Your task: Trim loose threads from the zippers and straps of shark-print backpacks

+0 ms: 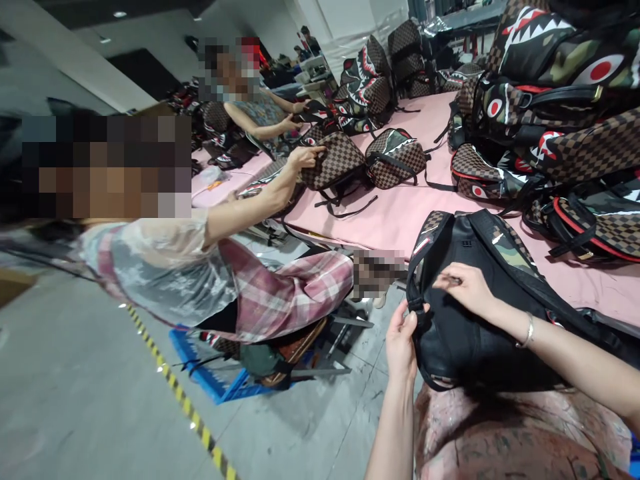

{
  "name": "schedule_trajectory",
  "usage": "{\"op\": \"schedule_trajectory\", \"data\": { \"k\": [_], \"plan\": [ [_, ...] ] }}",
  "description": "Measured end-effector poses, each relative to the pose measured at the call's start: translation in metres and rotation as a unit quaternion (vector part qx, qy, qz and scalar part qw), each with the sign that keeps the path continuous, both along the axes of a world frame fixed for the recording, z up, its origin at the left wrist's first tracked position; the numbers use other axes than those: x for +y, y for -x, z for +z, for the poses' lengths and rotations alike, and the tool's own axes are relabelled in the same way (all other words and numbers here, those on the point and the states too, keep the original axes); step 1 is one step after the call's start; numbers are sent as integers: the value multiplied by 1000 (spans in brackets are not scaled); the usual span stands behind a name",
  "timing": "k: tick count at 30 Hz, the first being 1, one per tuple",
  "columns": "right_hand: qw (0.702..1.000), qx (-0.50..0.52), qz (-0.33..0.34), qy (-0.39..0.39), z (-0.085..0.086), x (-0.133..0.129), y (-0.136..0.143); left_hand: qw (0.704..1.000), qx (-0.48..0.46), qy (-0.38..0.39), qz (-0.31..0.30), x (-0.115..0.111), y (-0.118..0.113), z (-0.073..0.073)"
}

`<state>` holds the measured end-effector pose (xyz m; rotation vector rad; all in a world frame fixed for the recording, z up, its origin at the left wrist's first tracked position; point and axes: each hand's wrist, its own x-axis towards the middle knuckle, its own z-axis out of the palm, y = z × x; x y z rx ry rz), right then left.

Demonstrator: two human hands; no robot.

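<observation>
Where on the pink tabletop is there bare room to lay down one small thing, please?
Two bare patches show on the pink tabletop: one between the black backpack and two checkered bags mid-table, another farther back, between the far stack and the right-hand pile. The right side, under that pile, is crowded.

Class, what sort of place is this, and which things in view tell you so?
Probably a bag workshop or factory floor: similar checkered backpacks are piled on a long pink-covered table, a seated co-worker has a hand on another, and yellow-and-black tape marks the floor.
</observation>
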<state>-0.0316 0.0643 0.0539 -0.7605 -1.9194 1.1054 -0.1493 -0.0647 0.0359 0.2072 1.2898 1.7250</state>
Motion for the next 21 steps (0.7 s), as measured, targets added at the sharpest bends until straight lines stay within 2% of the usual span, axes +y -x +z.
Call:
{"op": "schedule_trajectory", "data": {
  "k": [4, 6, 8, 10, 12, 14, 16, 18, 21],
  "plan": [
    [994, 5, 67, -91, -3, -20, 14, 1000, 16, -5, 21, -1, 0, -4],
    [991, 1, 69, -115, -4, -28, 22, 999, 32, -11, 35, -1, 0, -5],
    [993, 5, 59, -103, -3, -32, 27, 998, 41, -13, 38, -1, -1, -7],
    [998, 19, 45, -31, -2, -32, 29, 999, 38, -7, 33, 0, -2, -6],
    [995, 37, 46, 85, 0, -31, 29, 999, 27, -5, 22, 1, -3, -5],
    [975, 63, 62, 204, 1, -29, 26, 1000, 17, -9, 16, 2, -4, -3],
    [959, 82, 66, 263, 2, -24, 20, 1000, 7, -13, 11, 2, -4, 0],
    [969, 60, 48, 233, 1, -20, 11, 1000, 1, -14, 8, 2, -3, 2],
    [993, -35, 22, 111, 1, -16, -3, 1000, 0, -16, 11, 2, -2, 3]
  ]
}}
